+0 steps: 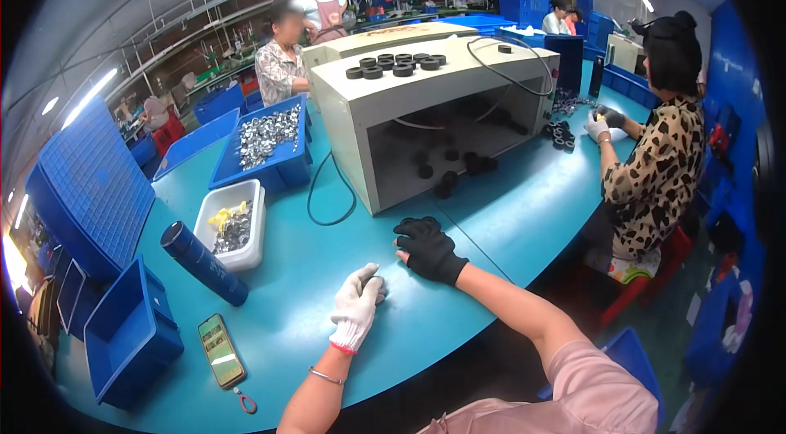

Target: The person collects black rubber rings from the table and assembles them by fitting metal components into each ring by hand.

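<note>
My left hand [358, 300], in a white knitted glove, rests near the front edge of the turquoise table [303, 303]. Its fingers are curled together; whatever they may hold is hidden. My right hand [431, 251] wears a black glove with the thumb tip bare. It lies palm down on the tabletop, fingers loosely extended, with nothing visible in it. Beyond it stands a cream box-shaped machine [344, 135], its front opening facing me. Several black rings [403, 70] sit on its top, and more black pieces [479, 162] lie inside the opening.
To my left are a white tub [257, 225] of metal parts, a blue bin [286, 176] of shiny pieces, a dark blue bottle [205, 264], a phone [222, 350] and a blue crate [135, 332]. A cable [354, 203] loops beside the machine. A co-worker [663, 147] sits at right.
</note>
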A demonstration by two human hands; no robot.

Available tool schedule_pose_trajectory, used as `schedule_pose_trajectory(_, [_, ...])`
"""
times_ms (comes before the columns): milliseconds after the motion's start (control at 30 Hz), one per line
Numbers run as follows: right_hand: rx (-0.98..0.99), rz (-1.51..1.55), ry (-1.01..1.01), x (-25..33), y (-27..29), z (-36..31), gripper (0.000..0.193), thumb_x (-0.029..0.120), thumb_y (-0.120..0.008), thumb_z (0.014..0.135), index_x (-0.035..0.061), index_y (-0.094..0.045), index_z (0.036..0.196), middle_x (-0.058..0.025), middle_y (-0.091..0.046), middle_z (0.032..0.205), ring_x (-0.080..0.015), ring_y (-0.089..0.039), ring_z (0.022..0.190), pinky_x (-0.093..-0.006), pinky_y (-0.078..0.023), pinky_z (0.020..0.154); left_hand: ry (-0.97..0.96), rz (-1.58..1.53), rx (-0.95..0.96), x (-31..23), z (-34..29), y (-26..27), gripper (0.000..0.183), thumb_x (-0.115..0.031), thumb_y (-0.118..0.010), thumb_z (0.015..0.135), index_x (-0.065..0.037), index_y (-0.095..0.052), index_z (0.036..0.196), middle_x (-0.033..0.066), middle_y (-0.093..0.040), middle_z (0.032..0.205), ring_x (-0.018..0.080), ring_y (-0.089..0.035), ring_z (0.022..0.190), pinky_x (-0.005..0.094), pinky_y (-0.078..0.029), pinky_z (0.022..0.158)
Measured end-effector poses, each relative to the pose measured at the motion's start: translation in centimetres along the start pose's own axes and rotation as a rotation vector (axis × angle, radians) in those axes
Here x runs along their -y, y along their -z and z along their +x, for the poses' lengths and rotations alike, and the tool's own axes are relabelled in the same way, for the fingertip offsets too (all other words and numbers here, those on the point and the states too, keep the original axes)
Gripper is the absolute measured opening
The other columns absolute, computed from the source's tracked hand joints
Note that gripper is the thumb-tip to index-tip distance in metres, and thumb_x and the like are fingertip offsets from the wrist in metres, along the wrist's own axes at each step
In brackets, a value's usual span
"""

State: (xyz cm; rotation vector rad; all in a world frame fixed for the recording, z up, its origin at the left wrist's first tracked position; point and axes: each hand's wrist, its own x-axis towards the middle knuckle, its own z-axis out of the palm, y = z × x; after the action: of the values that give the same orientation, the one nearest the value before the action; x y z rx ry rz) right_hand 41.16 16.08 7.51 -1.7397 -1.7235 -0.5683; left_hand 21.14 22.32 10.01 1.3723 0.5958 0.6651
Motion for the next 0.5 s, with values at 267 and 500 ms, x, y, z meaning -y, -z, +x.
schedule_pose_trajectory(267, [-0.005, -0.015, 0.006, 0.07, 0.02, 0.01, 0.021, 0.021, -0.067, 0.075, 0.0107, -0.063, 0.092, -0.0058, -0.057, 0.112, -0.0245, -0.048, 0.111, -0.0415, -0.035, 0.094, 0.004, 0.003, 0.009, -0.03, 0.04, 0.05, 0.034, -0.008, -0.055, 0.089, 0.004, -0.050, 0.120, 0.0088, -0.062, 0.098, 0.0122, -0.060, 0.079, 0.0244, -0.050, 0.072])
schedule_pose_trajectory(500, [0.017, -0.025, -0.002, 0.18, 0.43, 0.18, 0.018, 0.022, -0.066, 0.076, 0.0089, -0.064, 0.089, -0.0060, -0.058, 0.110, -0.0238, -0.050, 0.109, -0.0397, -0.037, 0.092, 0.007, 0.029, 0.016, -0.36, 0.15, -0.06, 0.034, -0.008, -0.055, 0.089, 0.005, -0.050, 0.120, 0.0098, -0.062, 0.100, 0.0127, -0.060, 0.081, 0.0250, -0.050, 0.073])
